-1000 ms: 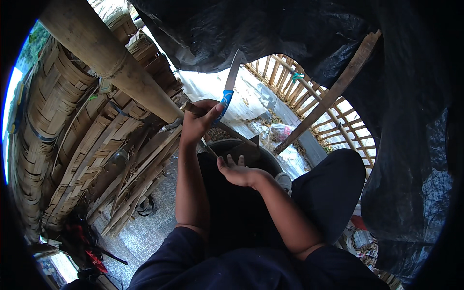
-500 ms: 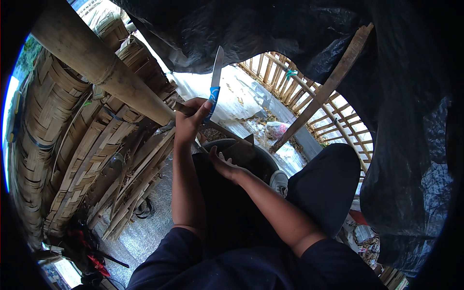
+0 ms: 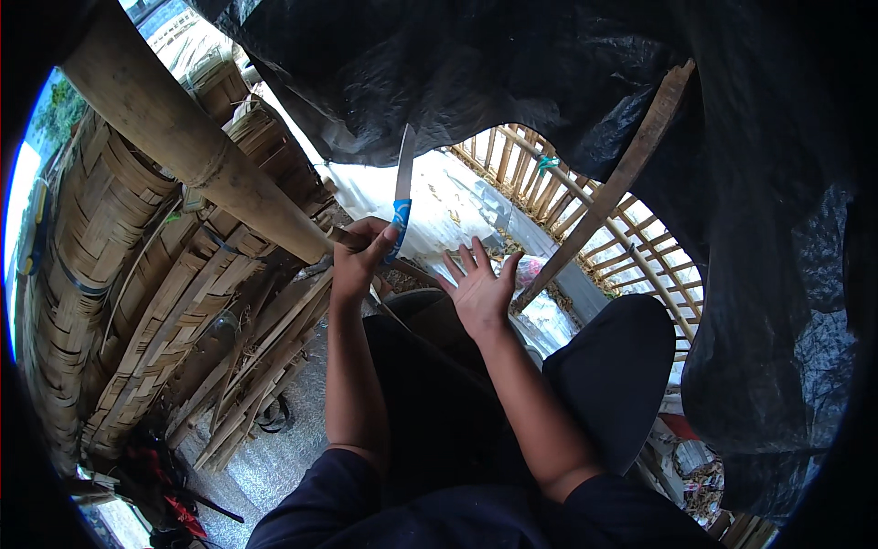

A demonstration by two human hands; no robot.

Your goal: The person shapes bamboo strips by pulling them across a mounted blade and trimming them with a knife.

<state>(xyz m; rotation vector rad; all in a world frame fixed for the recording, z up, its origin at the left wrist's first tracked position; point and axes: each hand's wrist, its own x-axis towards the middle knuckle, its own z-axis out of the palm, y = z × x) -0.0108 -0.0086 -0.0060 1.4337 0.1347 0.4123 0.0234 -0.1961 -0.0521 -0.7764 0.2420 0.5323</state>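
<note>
My left hand (image 3: 359, 261) is closed around the blue handle of a knife (image 3: 400, 210), whose blade points up and away from me. A short brown strip of wood or bamboo (image 3: 347, 239) also shows at that hand; whether it is gripped along with the knife is hard to make out. To the right, my right hand (image 3: 485, 293) is raised with its palm showing, fingers spread, holding nothing. Below the hands, between my legs, lies a dark rounded shape, mostly in shadow.
A thick bamboo pole (image 3: 215, 169) slants in from the upper left, close to my left hand. Rolled woven bamboo panels (image 3: 119, 247) and loose strips (image 3: 265, 357) lie on the left. Black plastic sheeting (image 3: 457, 64) hangs ahead and right, beside a slanting wooden post (image 3: 622, 178) and lattice fence (image 3: 645, 240).
My right hand has lifted from low beside the left hand and turned out, fingers spreading. The knife in my left hand sits slightly lower in view.
</note>
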